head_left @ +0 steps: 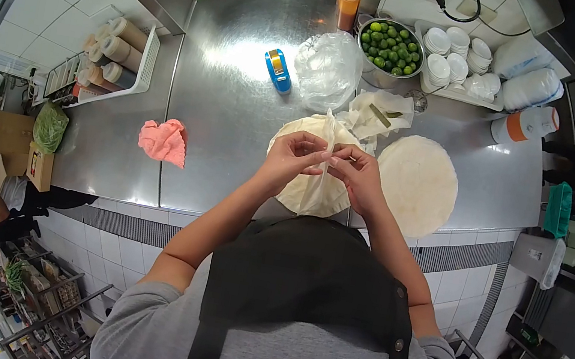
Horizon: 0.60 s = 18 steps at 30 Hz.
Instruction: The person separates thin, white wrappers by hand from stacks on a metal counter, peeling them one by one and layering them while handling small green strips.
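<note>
My left hand (297, 158) and my right hand (354, 172) meet in front of my apron, fingertips pinched on a thin, pale sheet that stands up edge-on between them, like a flour tortilla (315, 195). Under the hands lies a pale round of the same kind, partly covered by them. Just to the right, another large flour tortilla (416, 186) is spread flat by the counter's front edge. Beyond my right hand sits a crumpled piece of wrapping (399, 111) with green strips (380, 115) on it.
A clear plastic bag (327, 70) and blue tape dispenser (277, 71) lie behind. Farther back stand a limes bowl (391, 48), sauce bottles (347, 8) and white cups (454, 63). A pink cloth (164, 141) and bottle basket (139, 75) are left. Other people (3, 197) are in the surroundings.
</note>
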Available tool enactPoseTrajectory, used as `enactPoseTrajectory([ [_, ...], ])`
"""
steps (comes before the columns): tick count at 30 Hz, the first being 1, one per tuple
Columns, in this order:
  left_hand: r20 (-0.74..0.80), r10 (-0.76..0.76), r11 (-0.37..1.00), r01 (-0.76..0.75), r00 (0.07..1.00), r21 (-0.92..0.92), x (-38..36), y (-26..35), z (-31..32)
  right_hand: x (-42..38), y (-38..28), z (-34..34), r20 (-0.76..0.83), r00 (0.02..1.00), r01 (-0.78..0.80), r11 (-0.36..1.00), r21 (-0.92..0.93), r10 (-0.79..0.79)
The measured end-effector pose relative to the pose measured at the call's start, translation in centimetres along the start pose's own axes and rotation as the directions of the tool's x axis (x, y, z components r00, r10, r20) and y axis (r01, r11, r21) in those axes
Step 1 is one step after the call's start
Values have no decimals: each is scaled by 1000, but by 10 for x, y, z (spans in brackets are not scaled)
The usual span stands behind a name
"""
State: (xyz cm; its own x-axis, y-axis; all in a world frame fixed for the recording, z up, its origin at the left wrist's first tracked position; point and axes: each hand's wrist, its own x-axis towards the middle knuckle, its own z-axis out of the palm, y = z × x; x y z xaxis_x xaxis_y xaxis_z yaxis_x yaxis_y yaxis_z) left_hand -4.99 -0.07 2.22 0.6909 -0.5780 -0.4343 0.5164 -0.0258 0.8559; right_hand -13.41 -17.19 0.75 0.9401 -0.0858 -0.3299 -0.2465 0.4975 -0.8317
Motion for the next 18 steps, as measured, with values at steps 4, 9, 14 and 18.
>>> enactPoseTrajectory([
  [4, 10, 18, 1000, -18, 1000, 10, 1, -3, -1, 3, 10, -3, -47, 997, 53, 991, -127, -59],
  [9, 28, 72, 997, -73, 997, 16, 3, -11, -4, 5, 20, -2, -84, 994, 55, 980, -189, -72],
  [14, -68, 43, 998, -40, 997, 50, 4, -20, -7, 8, 32, 1, -139, 984, 84, 982, -167, -108],
  [18, -118, 41, 999, -37, 992, 37, 0, -19, -4, 6, 32, 2, -143, 987, 45, 981, -188, -73],
])
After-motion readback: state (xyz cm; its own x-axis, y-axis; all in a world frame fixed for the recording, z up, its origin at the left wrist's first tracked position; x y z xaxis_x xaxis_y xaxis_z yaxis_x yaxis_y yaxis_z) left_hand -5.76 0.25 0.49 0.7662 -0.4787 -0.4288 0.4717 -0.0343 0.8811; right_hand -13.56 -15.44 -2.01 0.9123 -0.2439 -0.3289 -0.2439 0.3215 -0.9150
